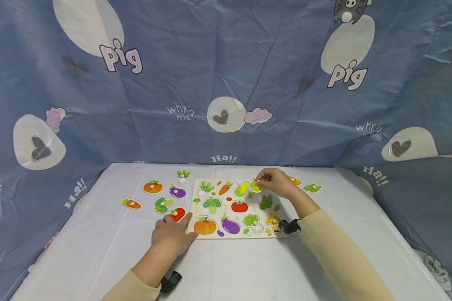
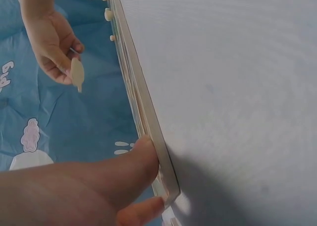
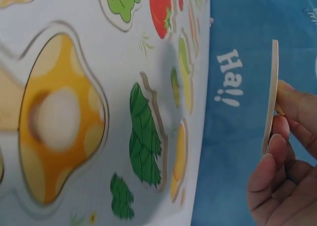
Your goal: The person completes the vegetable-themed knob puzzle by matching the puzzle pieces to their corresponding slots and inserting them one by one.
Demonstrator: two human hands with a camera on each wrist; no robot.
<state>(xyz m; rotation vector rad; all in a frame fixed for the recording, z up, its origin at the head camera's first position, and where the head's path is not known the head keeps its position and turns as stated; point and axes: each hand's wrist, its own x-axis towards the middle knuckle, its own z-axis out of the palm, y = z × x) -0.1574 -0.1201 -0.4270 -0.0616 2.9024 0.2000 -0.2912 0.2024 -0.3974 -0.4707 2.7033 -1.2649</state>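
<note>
Pinching a green piece [image 1: 254, 185] in the right hand [image 1: 276, 183], touching the board [image 1: 255, 201] with the outspread left hand [image 1: 172, 236].

Blue bkgd cloth [image 1: 196, 75] reads "pig" [image 1: 121, 57], "why me?" [image 1: 180, 113] & "Ha!!" [image 1: 224, 159].

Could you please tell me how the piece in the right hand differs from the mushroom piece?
The held piece is pinched in the air by the right hand, while the mushroom piece lies on the board. In the right wrist view, the held piece shows edge-on, whereas the mushroom piece shows its spotted yellow-orange face and pale knob. Both are puzzle pieces.
</note>
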